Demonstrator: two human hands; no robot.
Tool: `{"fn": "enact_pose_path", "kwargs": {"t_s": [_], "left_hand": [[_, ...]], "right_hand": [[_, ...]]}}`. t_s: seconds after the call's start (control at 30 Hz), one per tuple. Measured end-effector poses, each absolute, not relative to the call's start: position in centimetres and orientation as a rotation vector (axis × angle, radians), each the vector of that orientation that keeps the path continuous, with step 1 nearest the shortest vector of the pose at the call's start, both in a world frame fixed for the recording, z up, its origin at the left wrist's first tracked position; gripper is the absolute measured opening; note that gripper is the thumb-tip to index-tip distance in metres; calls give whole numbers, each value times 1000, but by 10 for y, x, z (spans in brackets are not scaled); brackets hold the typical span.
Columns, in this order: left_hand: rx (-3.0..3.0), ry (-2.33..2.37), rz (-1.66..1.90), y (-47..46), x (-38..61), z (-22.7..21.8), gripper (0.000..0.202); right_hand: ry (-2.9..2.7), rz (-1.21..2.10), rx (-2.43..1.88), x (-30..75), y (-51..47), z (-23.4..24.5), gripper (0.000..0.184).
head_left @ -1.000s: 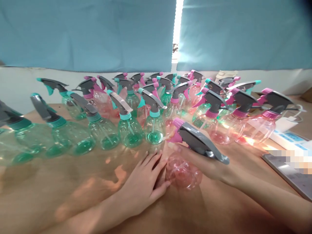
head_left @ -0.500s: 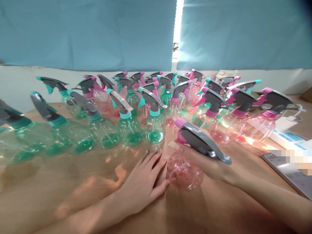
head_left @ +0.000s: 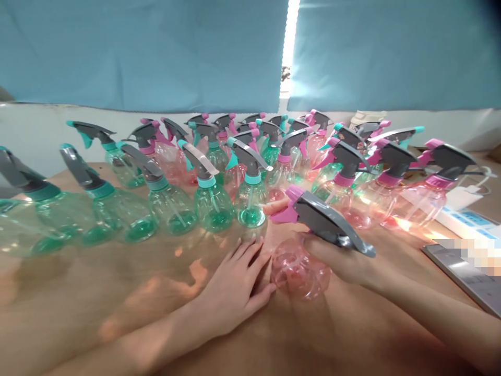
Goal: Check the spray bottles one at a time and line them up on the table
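My right hand [head_left: 336, 258] is wrapped around the neck of a clear pink spray bottle [head_left: 299, 271] with a grey and pink trigger head [head_left: 323, 222]. One finger of that hand reaches forward under the nozzle. The bottle stands on the wooden table [head_left: 117, 318] just in front of me. My left hand [head_left: 237, 290] lies flat on the table with its fingers spread, touching the left side of the pink bottle's base.
A row of green spray bottles [head_left: 213, 201] runs from the far left to the middle. Pink spray bottles [head_left: 391, 185] crowd the back right. A white power strip [head_left: 465, 222] and a flat grey object [head_left: 465, 277] lie at the right edge. Blue curtains [head_left: 156, 52] hang behind.
The pink bottle has been shifted slightly right and its trigger head turned a little. A right-hand finger now reaches out under the nozzle. My left hand stays flat on the table.
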State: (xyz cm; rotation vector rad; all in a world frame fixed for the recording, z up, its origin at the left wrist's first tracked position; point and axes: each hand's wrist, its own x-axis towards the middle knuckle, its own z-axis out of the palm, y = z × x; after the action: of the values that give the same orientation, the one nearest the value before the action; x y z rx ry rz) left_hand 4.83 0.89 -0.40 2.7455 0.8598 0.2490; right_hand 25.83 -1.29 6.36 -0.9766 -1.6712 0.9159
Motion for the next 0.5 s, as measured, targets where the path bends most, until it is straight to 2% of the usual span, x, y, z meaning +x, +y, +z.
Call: {"fn": "enact_pose_path", "kwargs": {"t_s": [0.17,0.3,0.37,0.5], "left_hand": [[2744,864,239,9,48,-4,54],[2750,864,219,9,48,-3,54],[2755,871,209,9,49,-3,54],[2754,871,217,9,49,-3,54]], "right_hand": [[-1663,995,-986,260,-12,61,18],[-1670,1021,-1025,260,-12,58,36],[-1667,1002,-1028,259,-12,59,39],[-1654,1027,-998,258,-11,64,27]]}}
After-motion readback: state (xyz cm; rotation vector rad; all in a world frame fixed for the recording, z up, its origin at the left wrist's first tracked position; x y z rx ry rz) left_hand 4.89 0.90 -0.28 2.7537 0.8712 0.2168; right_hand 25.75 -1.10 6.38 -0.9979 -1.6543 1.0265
